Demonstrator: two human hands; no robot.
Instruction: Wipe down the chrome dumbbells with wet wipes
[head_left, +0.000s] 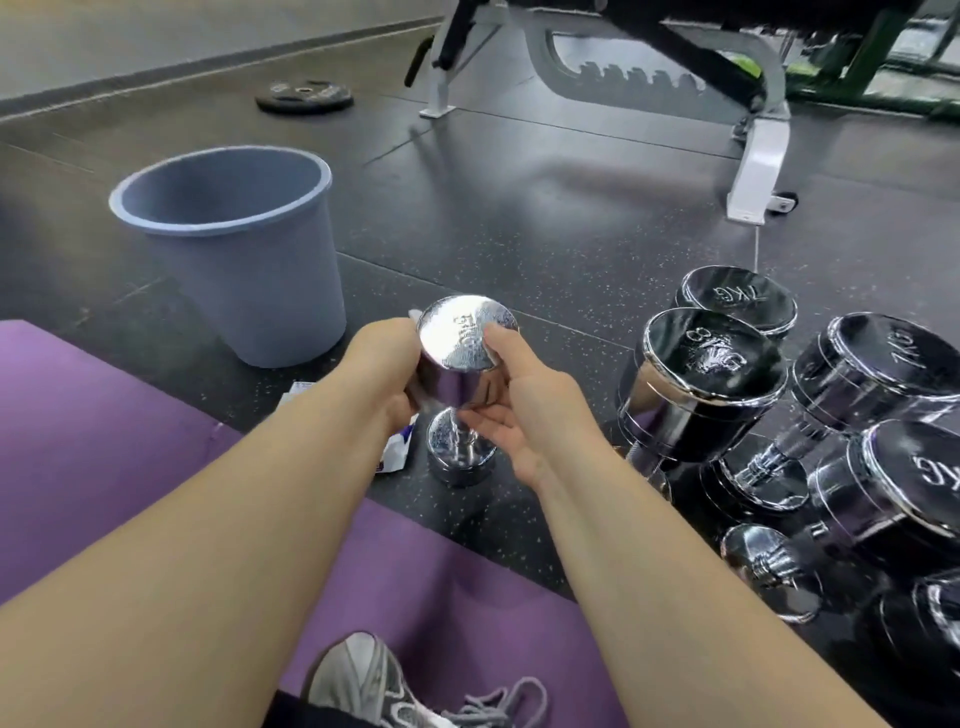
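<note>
A chrome dumbbell marked 5KG (465, 332) stands on end on the dark floor, its lower head (457, 460) on the ground. My left hand (382, 364) wraps the left side of the upper head, and a bit of white wet wipe (414, 315) shows past its fingers. My right hand (524, 400) holds the right side, with the thumb on the top face and the fingers under the head. A wet wipes pack (396, 448) lies on the floor, partly hidden by my left arm.
A blue-grey bucket (234, 249) stands to the left behind the dumbbell. Several larger chrome dumbbells (711, 364) are piled at the right. I sit on a purple mat (104, 441), my shoe (363, 680) in front. A bench frame (758, 156) and a weight plate (304, 96) lie beyond.
</note>
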